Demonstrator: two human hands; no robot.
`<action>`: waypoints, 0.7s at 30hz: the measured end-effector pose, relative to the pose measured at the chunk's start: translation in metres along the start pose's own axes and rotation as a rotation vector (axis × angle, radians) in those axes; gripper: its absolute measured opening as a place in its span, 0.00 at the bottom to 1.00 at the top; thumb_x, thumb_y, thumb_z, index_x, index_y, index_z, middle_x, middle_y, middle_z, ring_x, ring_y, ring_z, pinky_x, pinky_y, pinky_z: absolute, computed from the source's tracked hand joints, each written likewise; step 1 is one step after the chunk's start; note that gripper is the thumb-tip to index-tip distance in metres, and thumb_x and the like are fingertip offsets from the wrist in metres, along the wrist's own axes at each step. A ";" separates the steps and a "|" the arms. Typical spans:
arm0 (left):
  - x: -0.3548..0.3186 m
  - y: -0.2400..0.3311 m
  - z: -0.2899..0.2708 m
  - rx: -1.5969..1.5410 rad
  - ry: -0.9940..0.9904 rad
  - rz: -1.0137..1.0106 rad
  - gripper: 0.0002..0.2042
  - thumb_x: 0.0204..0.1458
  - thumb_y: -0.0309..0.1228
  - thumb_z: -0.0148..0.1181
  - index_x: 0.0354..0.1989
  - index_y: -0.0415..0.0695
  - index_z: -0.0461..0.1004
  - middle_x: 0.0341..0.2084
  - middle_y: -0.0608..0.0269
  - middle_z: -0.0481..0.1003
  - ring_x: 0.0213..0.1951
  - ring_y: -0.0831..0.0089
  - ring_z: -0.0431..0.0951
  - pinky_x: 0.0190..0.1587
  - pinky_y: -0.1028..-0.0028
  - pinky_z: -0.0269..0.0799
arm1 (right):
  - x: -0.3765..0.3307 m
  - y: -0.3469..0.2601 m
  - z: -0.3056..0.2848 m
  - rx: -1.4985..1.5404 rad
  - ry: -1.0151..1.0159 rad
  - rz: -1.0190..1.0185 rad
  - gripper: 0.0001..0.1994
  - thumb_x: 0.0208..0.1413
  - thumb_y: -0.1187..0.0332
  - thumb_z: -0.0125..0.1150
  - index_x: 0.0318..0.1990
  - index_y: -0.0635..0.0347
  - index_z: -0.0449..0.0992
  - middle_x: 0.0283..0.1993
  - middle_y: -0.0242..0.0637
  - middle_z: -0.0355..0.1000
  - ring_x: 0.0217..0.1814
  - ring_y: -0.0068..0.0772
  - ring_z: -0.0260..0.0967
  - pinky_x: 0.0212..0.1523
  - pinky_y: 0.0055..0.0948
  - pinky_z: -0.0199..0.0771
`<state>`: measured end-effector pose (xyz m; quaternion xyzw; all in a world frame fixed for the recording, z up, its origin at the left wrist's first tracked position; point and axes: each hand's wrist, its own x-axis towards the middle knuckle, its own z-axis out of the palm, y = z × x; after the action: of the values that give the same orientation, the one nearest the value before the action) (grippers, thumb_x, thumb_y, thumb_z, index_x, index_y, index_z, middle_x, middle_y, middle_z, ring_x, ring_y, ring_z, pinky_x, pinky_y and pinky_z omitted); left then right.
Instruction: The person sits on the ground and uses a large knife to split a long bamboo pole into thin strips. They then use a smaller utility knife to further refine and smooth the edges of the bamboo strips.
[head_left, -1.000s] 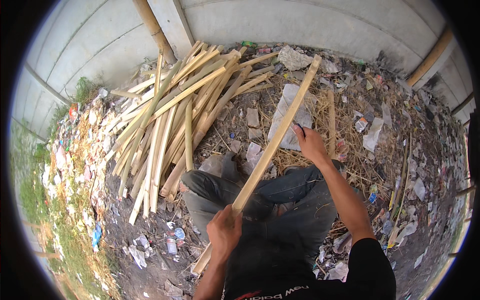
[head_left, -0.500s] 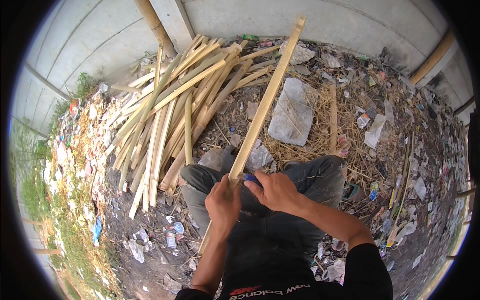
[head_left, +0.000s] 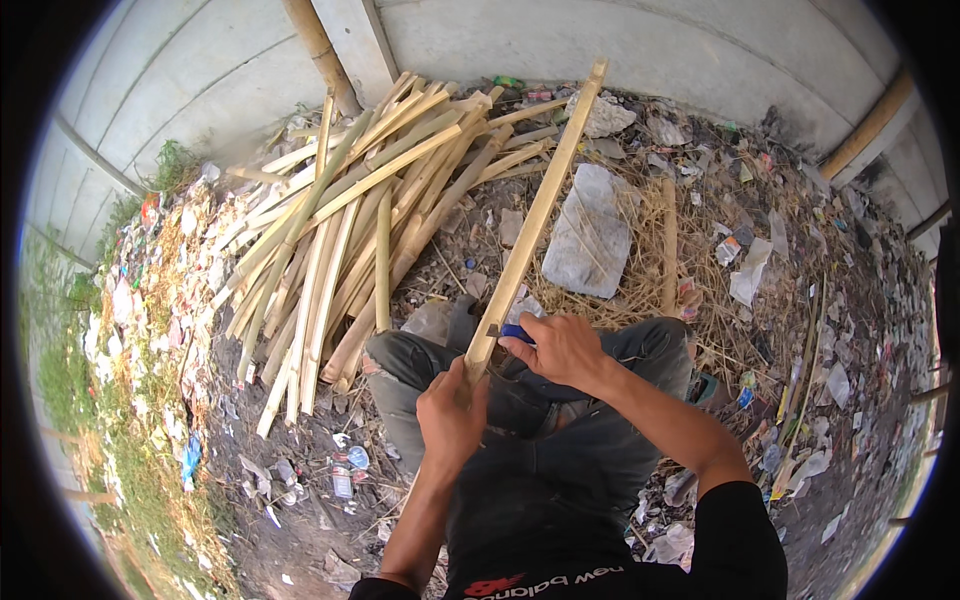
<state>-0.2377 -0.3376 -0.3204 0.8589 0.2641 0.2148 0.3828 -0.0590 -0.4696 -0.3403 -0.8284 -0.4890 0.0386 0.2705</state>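
A long split bamboo strip point(head_left: 535, 215) runs from my lap up toward the wall. My left hand point(head_left: 452, 412) is closed around its lower end above my knees. My right hand point(head_left: 560, 345) grips a tool with a blue handle point(head_left: 516, 332), held against the strip's right edge just above my left hand. The tool's blade is mostly hidden by the strip and my fingers. I am sitting, dark trousers under both hands.
A pile of split bamboo strips point(head_left: 350, 215) lies to the left, leaning toward a concrete wall point(head_left: 620, 40). A flat grey stone point(head_left: 590, 230) and a short bamboo piece point(head_left: 668, 245) lie on dry straw ahead. Litter covers the ground; grass at far left.
My right hand slid down from high on the strip to a spot just above my left hand and now holds the blue-handled tool. The strip's far end swung up toward the wall.
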 end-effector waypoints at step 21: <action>-0.113 -0.071 -0.103 0.039 -0.295 0.022 0.19 0.51 0.30 0.74 0.49 0.33 0.81 0.28 0.47 0.81 0.28 0.51 0.82 0.32 0.61 0.76 | 0.025 0.199 -0.080 -0.222 0.157 0.654 0.31 0.73 0.40 0.44 0.39 0.60 0.79 0.29 0.52 0.77 0.36 0.60 0.76 0.39 0.54 0.72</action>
<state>-0.4035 -0.3112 -0.3302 0.8912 0.1995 0.0850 0.3983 0.1377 -0.5561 -0.3642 -0.9659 -0.1770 0.0061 0.1890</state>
